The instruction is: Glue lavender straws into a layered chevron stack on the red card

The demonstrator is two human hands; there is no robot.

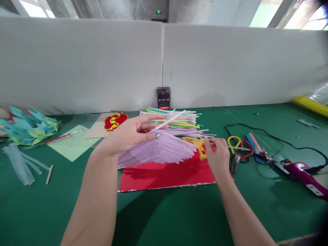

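Observation:
My left hand (128, 136) is closed on a wide lilac sheet of pipe cleaners (159, 148), bent in the middle and lying side by side. One lilac strand sticks up beyond its thumb toward the upper right. My right hand (216, 153) is closed in a pinch beside the sheet's right end, with thumb and forefinger close together; what sits between them, if anything, is too small to make out. Just left of it is a yellow hot glue gun (202, 153), partly hidden behind the sheet. Underneath lies a red board (166, 177) with a ragged front edge.
Loose coloured pipe cleaners (184, 119) lie behind the sheet, near a phone timer (163, 100). Scissors (234, 145) and a purple corded tool (304, 174) lie right. A turquoise paper flower (33, 126), green paper (74, 143) and translucent strips (19, 165) lie left.

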